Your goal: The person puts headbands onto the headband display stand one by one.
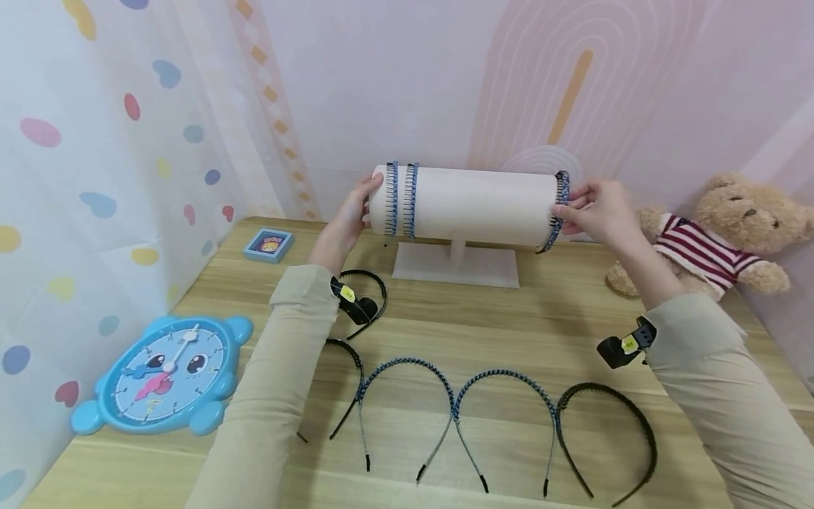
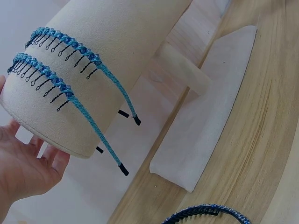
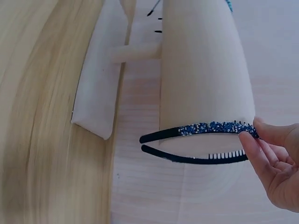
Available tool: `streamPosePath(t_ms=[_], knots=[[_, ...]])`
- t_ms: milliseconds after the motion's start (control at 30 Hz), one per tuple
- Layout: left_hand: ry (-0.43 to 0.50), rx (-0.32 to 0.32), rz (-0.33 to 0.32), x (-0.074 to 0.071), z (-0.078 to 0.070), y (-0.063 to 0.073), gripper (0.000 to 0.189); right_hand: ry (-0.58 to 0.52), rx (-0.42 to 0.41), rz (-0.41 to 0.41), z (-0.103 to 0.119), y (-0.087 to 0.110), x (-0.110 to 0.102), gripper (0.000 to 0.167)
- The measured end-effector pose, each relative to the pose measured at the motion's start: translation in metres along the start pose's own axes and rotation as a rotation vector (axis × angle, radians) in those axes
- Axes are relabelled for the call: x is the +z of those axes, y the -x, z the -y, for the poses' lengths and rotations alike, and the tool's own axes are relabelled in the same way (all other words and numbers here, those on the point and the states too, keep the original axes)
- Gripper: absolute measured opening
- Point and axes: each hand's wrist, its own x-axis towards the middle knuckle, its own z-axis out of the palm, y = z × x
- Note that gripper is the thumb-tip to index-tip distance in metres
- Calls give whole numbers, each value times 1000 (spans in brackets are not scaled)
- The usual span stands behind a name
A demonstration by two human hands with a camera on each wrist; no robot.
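Observation:
A pale roll-shaped headband stand [image 1: 483,205] lies level on a short post. Two blue braided headbands with comb teeth [image 2: 51,77] sit around its left part, their dark tips hanging below. My left hand [image 1: 348,215] holds the stand's left end, thumb over the edge and fingers against the end. At the right end, my right hand [image 1: 600,208] pinches a black headband with blue and silver glitter [image 3: 215,127] between thumb and fingers. The band overlaps the roll's end rim, its two dark tips close together, as the right wrist view shows.
In front lies a row of several headbands, two blue braided ones [image 1: 407,362] and a dark one [image 1: 642,417] among them. Another dark headband [image 1: 384,286] lies by my left wrist. A toy clock [image 1: 172,371], a small blue frame [image 1: 269,244] and a teddy bear [image 1: 738,219] flank the stand.

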Motion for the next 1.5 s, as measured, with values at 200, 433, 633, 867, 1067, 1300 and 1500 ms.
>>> streamPosePath(t_ms=[200,433,633,867,1067,1300,1500], knots=[[-8,1,2,0,1,0,60,38,-8,8,-4,-2,2,44],[-15,-6,9,0,1,-1,61,207,-42,157,-15,-11,-6,93],[-30,-6,16,2,2,-1,62,224,-125,217,-25,-13,-8,94],[-20,-10,13,4,4,-2,63,208,-162,200,-32,-13,-7,95],[-23,-10,12,4,4,-2,62,201,-402,113,-38,-16,1,95],[-22,4,14,4,2,-1,62,363,-511,43,-27,-22,11,94],[-8,2,-1,1,1,0,61,505,-437,120,-7,-25,13,100]])
